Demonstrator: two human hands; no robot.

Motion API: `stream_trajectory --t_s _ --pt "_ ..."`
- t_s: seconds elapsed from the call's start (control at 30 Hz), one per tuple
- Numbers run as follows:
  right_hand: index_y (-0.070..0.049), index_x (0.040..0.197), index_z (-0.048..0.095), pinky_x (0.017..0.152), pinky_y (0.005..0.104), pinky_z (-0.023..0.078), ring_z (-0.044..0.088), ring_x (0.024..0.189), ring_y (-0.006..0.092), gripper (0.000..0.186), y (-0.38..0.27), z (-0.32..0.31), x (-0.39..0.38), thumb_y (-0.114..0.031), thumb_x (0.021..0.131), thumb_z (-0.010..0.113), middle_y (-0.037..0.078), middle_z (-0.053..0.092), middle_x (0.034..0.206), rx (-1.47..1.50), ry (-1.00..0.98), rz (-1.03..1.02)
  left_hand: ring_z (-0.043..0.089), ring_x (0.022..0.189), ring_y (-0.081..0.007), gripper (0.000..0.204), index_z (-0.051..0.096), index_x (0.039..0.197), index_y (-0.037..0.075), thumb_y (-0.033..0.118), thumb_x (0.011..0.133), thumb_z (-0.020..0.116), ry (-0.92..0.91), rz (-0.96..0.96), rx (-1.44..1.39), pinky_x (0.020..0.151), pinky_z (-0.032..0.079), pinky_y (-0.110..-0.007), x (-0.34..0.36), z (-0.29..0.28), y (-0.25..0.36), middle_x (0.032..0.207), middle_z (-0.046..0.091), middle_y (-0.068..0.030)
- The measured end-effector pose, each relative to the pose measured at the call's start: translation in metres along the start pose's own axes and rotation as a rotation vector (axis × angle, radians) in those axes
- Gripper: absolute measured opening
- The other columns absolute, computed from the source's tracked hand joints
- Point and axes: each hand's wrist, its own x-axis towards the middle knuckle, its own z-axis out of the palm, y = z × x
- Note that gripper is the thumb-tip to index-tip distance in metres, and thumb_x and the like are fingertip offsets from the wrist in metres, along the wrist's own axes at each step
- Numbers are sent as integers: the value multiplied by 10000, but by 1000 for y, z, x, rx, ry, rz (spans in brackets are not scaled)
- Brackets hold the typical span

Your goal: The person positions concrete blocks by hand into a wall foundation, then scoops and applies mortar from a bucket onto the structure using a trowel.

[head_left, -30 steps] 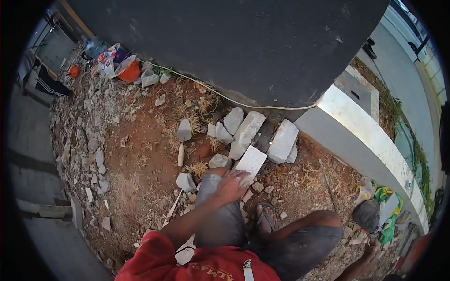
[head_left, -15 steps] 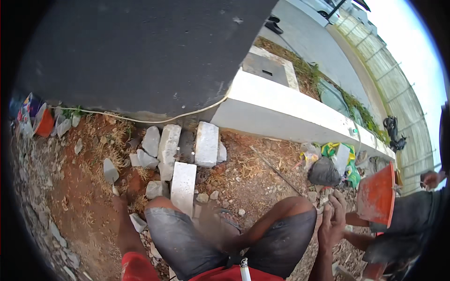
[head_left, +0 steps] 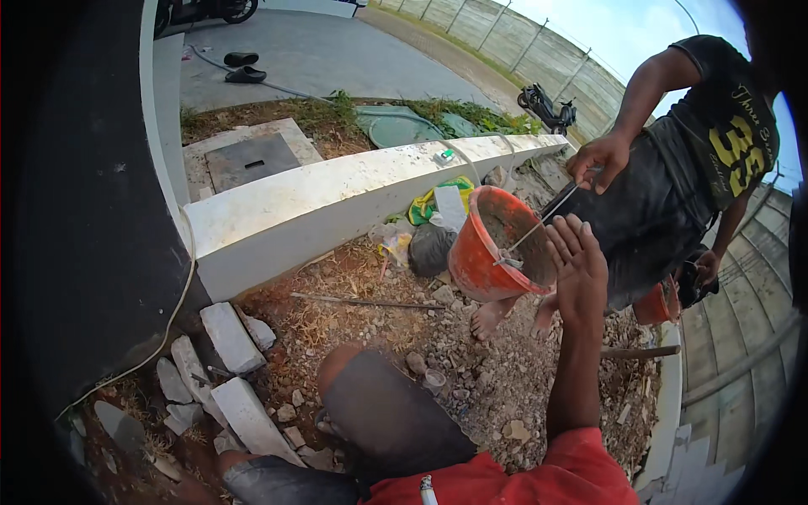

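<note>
My right hand (head_left: 581, 265) is raised with its palm flat and fingers stretched out, in front of the rim of an orange bucket (head_left: 475, 265). Grey wet mortar (head_left: 539, 252) shows inside it. Another person's hand (head_left: 602, 160) holds the bucket up by its thin wire handle. Low at the left, a trowel (head_left: 120, 425) points away from me, its pale grip in my left hand (head_left: 187, 486), which is dim and partly lost at the picture's edge. Close to the trowel lie whitish blocks (head_left: 231, 337), some laid end to end by the dark wall.
A low white wall (head_left: 337, 198) runs from the dark wall (head_left: 93, 194) toward the right. Against it lie a black bag (head_left: 433, 250) and plastic scraps. A thin rod (head_left: 366, 301) rests on the rubble. A second orange bucket (head_left: 656, 303) is behind the other person.
My view has swung to the right. The other person has come nearer with the orange bucket, and my right hand has risen and spread toward it. The left hand keeps the trowel.
</note>
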Motion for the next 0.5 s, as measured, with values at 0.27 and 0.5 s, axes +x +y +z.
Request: stream_trajectory --t_s 0.27,0.5 --pt "90 1322 470 976 430 549 650 1052 275 427 -4 53 43 -231 1053 555 169 614 1125 216 -516 417 546 533 -137 607 657 974 51 585 1076 389 -699 -306 -1444 472 429 -291 -24 -156 172 677 578 -28" --pt "55 1203 553 893 434 592 632 794 191 286 21 106 -16 -188 1052 542 57 592 840 139 -774 627 562 479 -154 577 653 904 7 501 1092 424 -820 -398 -1285 443 459 -293 -38 -203 166 620 595 -53"
